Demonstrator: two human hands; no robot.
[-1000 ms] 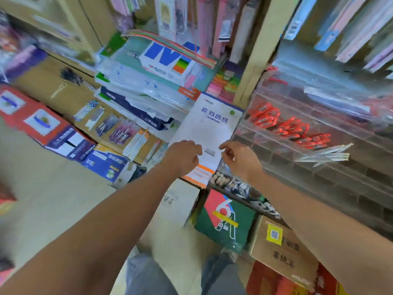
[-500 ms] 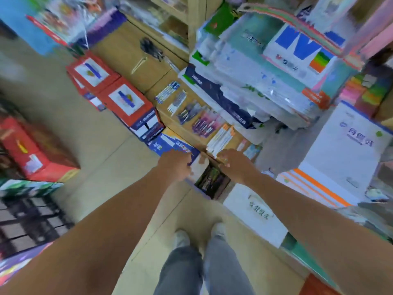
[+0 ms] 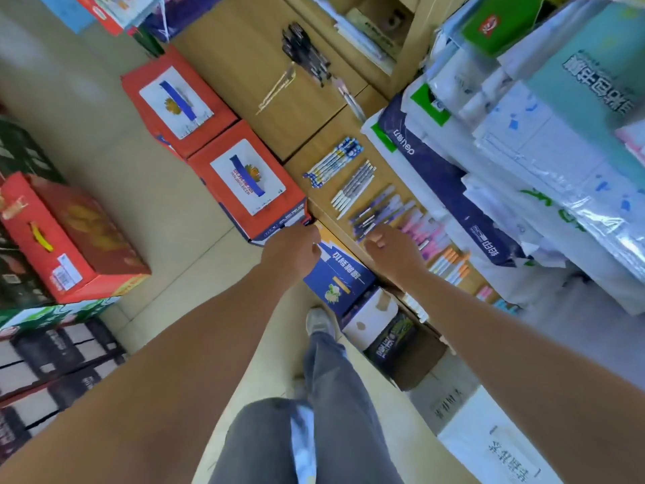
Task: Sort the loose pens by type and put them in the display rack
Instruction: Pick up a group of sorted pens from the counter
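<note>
— Hands first: left hand (image 3: 291, 251) and right hand (image 3: 394, 249) both reach forward, fingers curled. I can't tell whether either holds a pen.
— And the pens?
— Right of centre on the wooden counter (image 3: 279, 99), in separate rows: blue-white pens (image 3: 333, 162), grey pens (image 3: 354, 188), purple pens (image 3: 380, 213) at the right hand's knuckles. They look grouped by type, ready for the rack, which is out of view.

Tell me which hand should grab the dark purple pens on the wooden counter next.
Right. The right hand hovers at the near ends of the dark purple pens on the wooden counter; the left hand sits off the counter's edge, over the blue cardboard box.
</note>
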